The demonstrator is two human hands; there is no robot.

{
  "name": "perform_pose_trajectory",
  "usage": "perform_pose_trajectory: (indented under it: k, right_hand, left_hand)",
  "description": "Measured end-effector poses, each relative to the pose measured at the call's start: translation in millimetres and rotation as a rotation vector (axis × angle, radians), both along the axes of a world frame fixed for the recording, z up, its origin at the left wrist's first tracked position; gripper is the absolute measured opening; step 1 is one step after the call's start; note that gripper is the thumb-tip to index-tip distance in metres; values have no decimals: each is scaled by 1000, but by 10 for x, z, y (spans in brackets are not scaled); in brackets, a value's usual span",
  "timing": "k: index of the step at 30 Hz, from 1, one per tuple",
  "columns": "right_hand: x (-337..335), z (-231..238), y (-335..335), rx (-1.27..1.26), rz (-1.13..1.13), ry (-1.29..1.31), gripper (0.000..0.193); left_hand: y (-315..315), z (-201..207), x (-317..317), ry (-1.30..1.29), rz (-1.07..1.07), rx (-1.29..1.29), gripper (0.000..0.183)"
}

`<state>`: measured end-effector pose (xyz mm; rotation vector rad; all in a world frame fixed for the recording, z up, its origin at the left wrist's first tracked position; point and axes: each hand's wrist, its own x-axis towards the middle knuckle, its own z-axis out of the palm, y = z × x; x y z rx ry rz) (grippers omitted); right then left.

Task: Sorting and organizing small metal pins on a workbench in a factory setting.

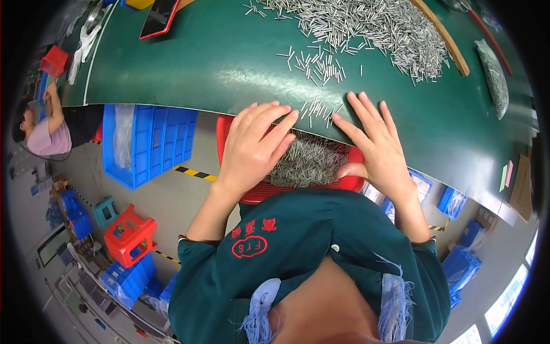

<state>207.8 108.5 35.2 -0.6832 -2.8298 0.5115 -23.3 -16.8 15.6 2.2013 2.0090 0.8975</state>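
Small metal pins (319,110) lie in a little group at the front edge of the green table (189,71). On their left is my left hand (256,143), fingers stretched over the table edge and holding nothing. My right hand (375,137) rests on their right with spread fingers, its index fingertip close to the pins and its thumb below the edge. Under the edge, in front of my body, a red basket (223,131) holds a heap of similar pins (309,163). Farther in lie a small cluster of pins (325,67) and a large pile (366,26).
A wooden strip (450,40) borders the large pile on the right, with a filled plastic bag (492,77) beyond. A red-edged phone (160,17) lies far left. Blue crates (152,143) and a red stool (130,235) stand left, where another person (51,129) works.
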Motion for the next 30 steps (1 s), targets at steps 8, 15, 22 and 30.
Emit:
perform_pose_trajectory:
  k: [8,15,22,30]
  right_hand:
    - [-44,31,19,-105,101,18,98]
    - [-185,-22,-18,-87,84,123,110]
    - [-31,110,-39,-311,238,75,78]
    - [-243,8,342,52,-74,32,79]
  left_hand:
    - [125,57,25,4,73,26,39]
    - [359,19,146,10,45,66,40]
    - [37,139,64,-26,-67,-48,37]
    - [507,82,153,35,-11,111,39]
